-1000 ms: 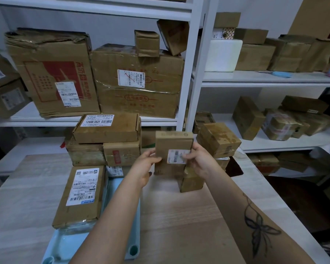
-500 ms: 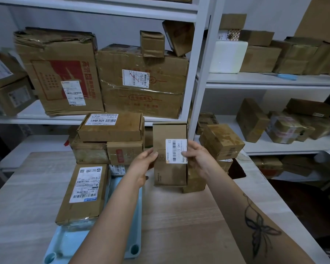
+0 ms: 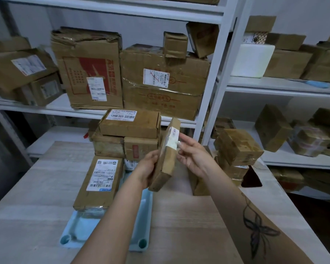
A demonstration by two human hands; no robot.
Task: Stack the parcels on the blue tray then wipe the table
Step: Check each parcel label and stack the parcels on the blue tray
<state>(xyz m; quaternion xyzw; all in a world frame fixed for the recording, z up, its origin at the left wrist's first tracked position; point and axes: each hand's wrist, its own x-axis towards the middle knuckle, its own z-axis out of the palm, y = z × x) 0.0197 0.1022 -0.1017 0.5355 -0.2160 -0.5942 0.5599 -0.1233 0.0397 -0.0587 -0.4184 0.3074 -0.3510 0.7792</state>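
Head view: at the centre of the frame both hands hold one flat cardboard parcel (image 3: 167,155) in the air, tilted on edge above the tabletop (image 3: 189,225). The left hand (image 3: 148,169) cups its lower left side, fingers wrapped behind it and mostly out of sight. The right hand (image 3: 195,154) meets it from the right, its fingers (image 3: 181,144) lightly spread and touching the edge by the white label; I cannot tell how firmly they pinch.

The blue tray (image 3: 141,221) lies at lower centre-left, partly under the left forearm. One long labelled parcel (image 3: 99,182) already lies across its left half, overhanging the far rim. Beyond it, in the middle of the frame, a pile of boxes (image 3: 129,136) stands at the tray's far end; whether that pile rests on the tray or on the tabletop behind it is hidden. To the right of the hands more parcels (image 3: 234,151) are heaped on the tabletop, apart from the tray.

So stacking looks underway but unfinished: the held parcel and the right-hand heap have yet to go on the tray, and wiping has not begun. No cloth is visible. The tray's near corners show; its middle is covered by the arm. Label text is mostly too blurred to read.
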